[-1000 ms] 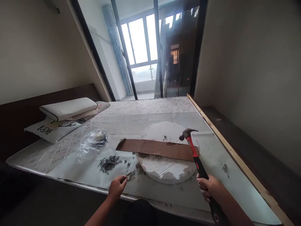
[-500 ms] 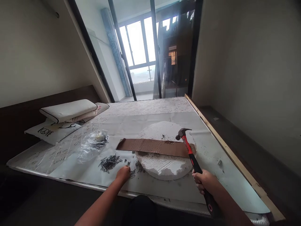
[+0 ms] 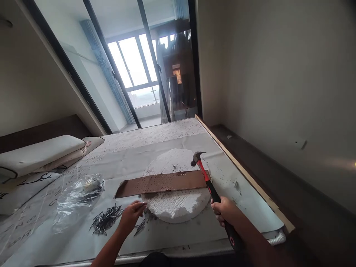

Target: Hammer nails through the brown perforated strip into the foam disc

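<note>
My right hand is shut around the black grip of a red-and-black claw hammer, whose steel head hangs over the far part of a white foam disc. A brown perforated strip lies across the disc, with dust and crumbs around it. My left hand is beside the disc's near left edge, fingers apart, with nothing visible in them. Just below that hand lie a few loose nails, and a larger heap of nails sits further left.
A crumpled clear plastic bag lies left of the nails on a printed paper sheet covering the mattress. Pillows rest at the left. A wooden batten runs along the right edge, beside a dark ledge.
The view has swung so everything sits further left and lower. My left hand has lifted off the nails toward the disc's edge. The hammer stays in my right hand.
</note>
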A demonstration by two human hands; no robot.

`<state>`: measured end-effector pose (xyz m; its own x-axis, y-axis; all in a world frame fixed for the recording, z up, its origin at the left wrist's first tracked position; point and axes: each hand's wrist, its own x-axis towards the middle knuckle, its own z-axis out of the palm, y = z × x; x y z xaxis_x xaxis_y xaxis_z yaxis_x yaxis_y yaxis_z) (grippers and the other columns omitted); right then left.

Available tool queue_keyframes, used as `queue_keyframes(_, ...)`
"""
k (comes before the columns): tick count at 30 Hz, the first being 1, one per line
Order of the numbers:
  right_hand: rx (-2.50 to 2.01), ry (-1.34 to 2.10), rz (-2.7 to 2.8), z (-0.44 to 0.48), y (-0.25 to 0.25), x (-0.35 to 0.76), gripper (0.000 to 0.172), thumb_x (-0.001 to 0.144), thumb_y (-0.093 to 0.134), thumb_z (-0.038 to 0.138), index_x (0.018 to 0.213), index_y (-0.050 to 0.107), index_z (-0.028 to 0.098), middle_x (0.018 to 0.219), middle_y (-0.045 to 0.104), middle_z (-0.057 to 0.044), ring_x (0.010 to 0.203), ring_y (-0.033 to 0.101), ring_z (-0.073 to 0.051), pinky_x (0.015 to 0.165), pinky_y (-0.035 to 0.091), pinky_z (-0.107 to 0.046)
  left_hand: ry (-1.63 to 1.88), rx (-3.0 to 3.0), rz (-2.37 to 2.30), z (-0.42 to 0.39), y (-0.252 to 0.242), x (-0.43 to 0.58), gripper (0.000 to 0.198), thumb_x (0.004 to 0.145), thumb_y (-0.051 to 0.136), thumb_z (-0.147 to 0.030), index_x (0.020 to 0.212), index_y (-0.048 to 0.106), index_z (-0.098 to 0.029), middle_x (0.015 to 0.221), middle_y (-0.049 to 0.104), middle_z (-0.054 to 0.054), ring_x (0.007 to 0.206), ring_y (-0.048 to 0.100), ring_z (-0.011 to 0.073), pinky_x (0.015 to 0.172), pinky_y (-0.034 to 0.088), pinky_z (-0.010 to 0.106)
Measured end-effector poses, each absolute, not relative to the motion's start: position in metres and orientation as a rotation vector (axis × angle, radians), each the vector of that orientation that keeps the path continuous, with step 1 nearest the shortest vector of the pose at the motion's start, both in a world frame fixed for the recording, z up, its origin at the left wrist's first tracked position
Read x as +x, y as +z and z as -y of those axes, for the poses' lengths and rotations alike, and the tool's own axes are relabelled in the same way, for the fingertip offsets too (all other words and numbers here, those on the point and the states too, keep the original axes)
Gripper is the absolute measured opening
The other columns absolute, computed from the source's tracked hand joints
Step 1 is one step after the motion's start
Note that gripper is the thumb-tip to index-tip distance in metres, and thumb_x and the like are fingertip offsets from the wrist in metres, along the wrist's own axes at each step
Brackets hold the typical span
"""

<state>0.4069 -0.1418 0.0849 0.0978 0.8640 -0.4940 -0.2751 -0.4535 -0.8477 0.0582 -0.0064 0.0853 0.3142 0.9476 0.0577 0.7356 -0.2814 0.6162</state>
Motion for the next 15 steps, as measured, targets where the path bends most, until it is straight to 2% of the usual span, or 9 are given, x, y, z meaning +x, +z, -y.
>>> queue_keyframes(6, -1.403, 1.53, 0.658, 0.142, 0.084, 0.41, 0.018, 0.055, 0.045, 0.025, 0.07, 0.036, 0.023, 0.041, 0.03, 0.013, 0.03, 0.026, -0.005, 0.031, 0.026, -0.019, 0.756, 2.005, -1.275, -0.02, 0.101, 0.181, 0.036, 0.073, 0.053, -0.047, 0.057, 0.062, -0.016, 0.059, 0.061, 0.004, 0.056, 0.056, 0.0147, 0.057, 0.044, 0.026)
queue_keyframes(10, -1.408, 1.522, 0.676, 0.142, 0.076, 0.412, 0.016, 0.057, 0.044, 0.025, 0.07, 0.035, 0.023, 0.041, 0.03, 0.013, 0.03, 0.026, -0.006, 0.03, 0.026, -0.02, 0.779, 2.017, -1.211, -0.048, 0.087, 0.247, 0.035, 0.074, 0.052, -0.045, 0.056, 0.061, -0.016, 0.057, 0.06, 0.003, 0.051, 0.054, 0.0125, 0.054, 0.042, 0.025)
queue_keyframes(15, -1.535, 1.51, 0.647, 0.141, 0.07, 0.415, 0.012, 0.061, 0.042, 0.024, 0.07, 0.035, 0.024, 0.04, 0.028, 0.012, 0.029, 0.024, -0.007, 0.028, 0.024, -0.021, 0.841, 2.221, -1.292, -0.076, 0.063, 0.287, 0.03, 0.076, 0.053, -0.036, 0.056, 0.063, -0.016, 0.068, 0.064, 0.004, 0.064, 0.056, 0.0141, 0.062, 0.04, 0.026)
